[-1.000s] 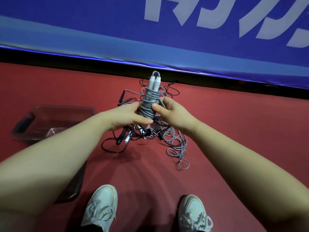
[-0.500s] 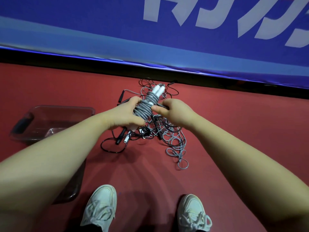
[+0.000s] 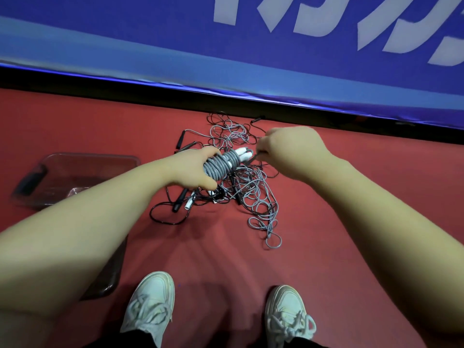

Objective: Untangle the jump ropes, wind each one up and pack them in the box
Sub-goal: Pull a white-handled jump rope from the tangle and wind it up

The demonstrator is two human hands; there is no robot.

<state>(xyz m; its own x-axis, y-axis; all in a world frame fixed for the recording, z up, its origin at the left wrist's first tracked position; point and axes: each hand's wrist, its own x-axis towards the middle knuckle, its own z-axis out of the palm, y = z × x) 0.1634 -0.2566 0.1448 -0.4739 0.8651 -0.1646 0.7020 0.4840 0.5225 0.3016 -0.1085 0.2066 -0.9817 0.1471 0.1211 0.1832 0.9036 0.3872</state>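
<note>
While left hand (image 3: 193, 169) grips the coiled grey jump rope (image 3: 221, 164) | long axis toward right hand (image 3: 291, 151) | its fingers (image 3: 264, 146) pinch the loose end.

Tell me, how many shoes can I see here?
2. The left shoe sits at the bottom centre on the red floor; the right shoe is beside it, to its right. None look hidden.

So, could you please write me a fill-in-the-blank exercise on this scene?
1. The left hand grips a wound ____ rope.
2. The box lies on the person's ____ side.
3. The tangle lies on a ____ floor.
Missing words: grey; left; red.
</note>
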